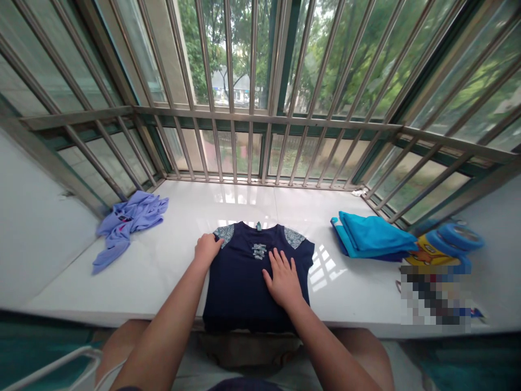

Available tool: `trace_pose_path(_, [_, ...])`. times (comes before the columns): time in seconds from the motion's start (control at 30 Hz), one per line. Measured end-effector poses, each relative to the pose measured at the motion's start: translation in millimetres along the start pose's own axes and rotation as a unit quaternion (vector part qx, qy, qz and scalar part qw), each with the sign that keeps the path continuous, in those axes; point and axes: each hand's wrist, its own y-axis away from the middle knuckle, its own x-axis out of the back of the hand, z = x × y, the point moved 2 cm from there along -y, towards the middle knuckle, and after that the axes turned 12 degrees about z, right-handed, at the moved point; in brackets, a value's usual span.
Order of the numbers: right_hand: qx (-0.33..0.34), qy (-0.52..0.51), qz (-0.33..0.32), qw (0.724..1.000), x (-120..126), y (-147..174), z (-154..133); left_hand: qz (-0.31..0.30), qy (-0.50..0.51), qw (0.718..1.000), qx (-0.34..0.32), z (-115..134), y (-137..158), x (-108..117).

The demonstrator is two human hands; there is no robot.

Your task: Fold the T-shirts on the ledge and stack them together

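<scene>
A dark navy T-shirt (240,288) lies spread out on the white ledge, with its neckline toward the window and its hem hanging at the front edge. Its short sleeves carry pale paisley patches, and small patterned bows run down the chest. My left hand (207,250) is at the sleeve on the left side, fingers curled and thumb lying over the cloth edge. Flat on the right half of the chest rests my right hand (281,278), its fingers spread and holding nothing.
A crumpled lavender garment (136,214) lies at the left. To the right sits a stack of folded blue clothes (372,234), beside a blue and yellow bottle (445,244) and a blurred-out item (435,298). Metal bars (264,117) front the window behind the white ledge (175,217).
</scene>
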Motion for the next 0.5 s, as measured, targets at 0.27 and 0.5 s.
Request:
trace_pose_path(0.27, [0.001,-0.003,0.009,1.0,0,0,0,-0.023,0.127,0.957,-0.261,23,47,-5])
trace_pose_path(0.5, [0.005,-0.007,0.019,1.0,-6,1,1,-0.042,0.188,0.924,-0.331,-12,63,-22])
